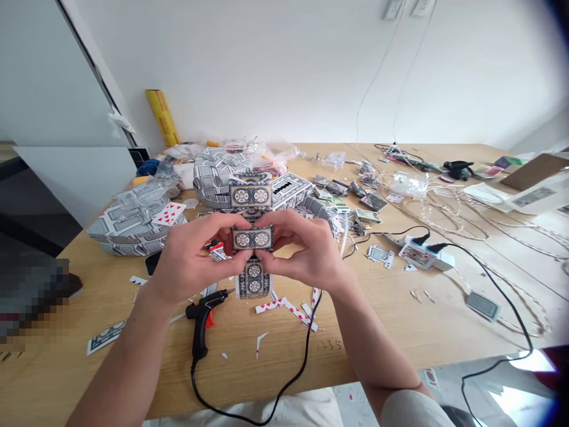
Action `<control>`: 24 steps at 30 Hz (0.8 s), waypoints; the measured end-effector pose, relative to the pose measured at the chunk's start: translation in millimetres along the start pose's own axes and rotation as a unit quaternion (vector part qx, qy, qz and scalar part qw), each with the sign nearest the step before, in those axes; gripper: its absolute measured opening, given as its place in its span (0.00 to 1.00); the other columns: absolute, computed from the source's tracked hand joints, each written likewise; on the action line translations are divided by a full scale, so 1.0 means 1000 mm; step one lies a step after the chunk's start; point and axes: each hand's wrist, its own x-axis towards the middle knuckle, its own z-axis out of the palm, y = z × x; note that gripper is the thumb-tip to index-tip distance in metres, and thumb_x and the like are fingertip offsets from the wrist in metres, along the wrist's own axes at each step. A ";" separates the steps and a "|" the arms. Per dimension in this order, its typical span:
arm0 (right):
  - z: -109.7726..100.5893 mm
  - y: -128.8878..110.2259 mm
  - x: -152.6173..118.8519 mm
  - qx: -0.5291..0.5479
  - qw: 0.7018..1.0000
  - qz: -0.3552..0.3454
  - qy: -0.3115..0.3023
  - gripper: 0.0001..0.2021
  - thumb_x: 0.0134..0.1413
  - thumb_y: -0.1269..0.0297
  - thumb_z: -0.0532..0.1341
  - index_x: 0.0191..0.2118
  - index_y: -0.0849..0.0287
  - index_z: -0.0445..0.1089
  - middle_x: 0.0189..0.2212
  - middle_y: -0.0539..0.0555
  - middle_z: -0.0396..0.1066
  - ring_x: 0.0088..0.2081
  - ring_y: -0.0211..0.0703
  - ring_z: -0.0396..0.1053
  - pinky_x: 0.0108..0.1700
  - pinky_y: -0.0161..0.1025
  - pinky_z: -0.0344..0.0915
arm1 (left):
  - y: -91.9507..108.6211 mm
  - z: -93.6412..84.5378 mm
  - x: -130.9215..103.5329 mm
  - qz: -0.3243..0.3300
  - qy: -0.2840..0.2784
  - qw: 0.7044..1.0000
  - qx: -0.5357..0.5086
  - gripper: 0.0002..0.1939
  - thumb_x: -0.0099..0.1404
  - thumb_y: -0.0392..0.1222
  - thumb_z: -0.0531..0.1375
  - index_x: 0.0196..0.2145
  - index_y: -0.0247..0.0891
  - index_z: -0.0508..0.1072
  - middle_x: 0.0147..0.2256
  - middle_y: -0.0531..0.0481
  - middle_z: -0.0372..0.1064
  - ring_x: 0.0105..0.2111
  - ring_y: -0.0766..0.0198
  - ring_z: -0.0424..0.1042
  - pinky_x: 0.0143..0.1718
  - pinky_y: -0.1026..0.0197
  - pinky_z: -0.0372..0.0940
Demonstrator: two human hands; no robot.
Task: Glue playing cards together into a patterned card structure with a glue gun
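Note:
Both hands hold up a model made of playing cards [252, 239], its dark patterned backs facing me. My left hand [191, 255] pinches the left side of its middle block between thumb and fingers. My right hand [302, 246] grips the same block from the right, the two thumbs close together at its lower edge. Above the hands rises another card block [251, 194], and a card piece [255, 279] hangs below them. Some fingers are hidden behind the model. Under the left hand a black glue gun [205, 320] with an orange trigger lies on the table.
Large shapes covered in cards [133, 219] stand at the back left. Card scraps [288, 308] and bundled card pieces [371, 201] are strewn over the wooden table [382, 332]. A power strip [427, 254], cables and a yellow roll [162, 117] are also there.

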 end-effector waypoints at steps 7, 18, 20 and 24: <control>0.000 0.004 0.000 0.005 1.000 -0.030 0.008 0.16 0.57 0.68 0.71 0.51 0.55 0.81 0.33 0.46 0.80 0.31 0.36 0.78 0.41 0.34 0.81 | 0.003 -0.002 0.003 0.006 -0.011 1.000 0.001 0.16 0.68 0.40 0.73 0.53 0.46 0.80 0.40 0.54 0.82 0.30 0.69 0.76 0.31 0.65 0.73; 0.001 0.007 -0.002 0.027 1.000 -0.010 0.009 0.18 0.56 0.68 0.72 0.53 0.53 0.80 0.34 0.46 0.82 0.32 0.38 0.79 0.41 0.36 0.83 | 0.000 0.003 0.001 0.017 -0.005 1.000 0.001 0.17 0.69 0.40 0.73 0.54 0.46 0.79 0.40 0.54 0.83 0.30 0.68 0.79 0.33 0.64 0.75; 0.000 0.008 -0.002 0.033 0.999 -0.009 0.006 0.18 0.56 0.68 0.72 0.53 0.53 0.80 0.35 0.46 0.82 0.32 0.38 0.79 0.42 0.36 0.83 | 0.002 0.002 0.002 0.016 -0.006 1.000 0.009 0.17 0.69 0.39 0.73 0.53 0.45 0.79 0.37 0.56 0.81 0.29 0.68 0.78 0.33 0.63 0.75; -0.001 0.009 -0.002 0.028 0.999 0.014 -0.006 0.19 0.57 0.68 0.72 0.55 0.53 0.79 0.32 0.46 0.79 0.31 0.37 0.78 0.40 0.36 0.83 | 0.009 0.002 0.005 0.013 -0.016 1.000 0.021 0.16 0.69 0.37 0.71 0.53 0.44 0.77 0.35 0.57 0.79 0.30 0.68 0.78 0.35 0.64 0.74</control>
